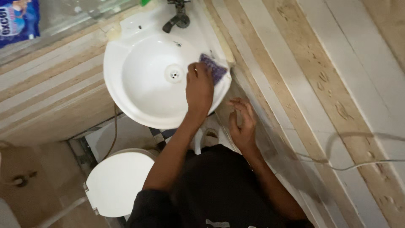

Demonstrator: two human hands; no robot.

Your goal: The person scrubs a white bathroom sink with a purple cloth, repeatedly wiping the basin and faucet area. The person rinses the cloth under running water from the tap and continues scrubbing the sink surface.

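My left hand (199, 88) presses a purple scrub pad (215, 69) against the inner right side of a white wash basin (114, 80), close to its rim. The basin's drain (174, 73) lies just left of the hand. A dark tap (179, 19) stands at the basin's far edge. My right hand (241, 124) hovers beside the basin's near right edge, next to the tiled wall. Its fingers are spread and hold nothing.
A white toilet with its lid (118, 181) down sits below the basin on the left. A blue packet (17, 19) lies on a glass shelf at the top left. Beige and white striped wall tiles (320, 84) fill the right, with a thin cable (358, 164) across them.
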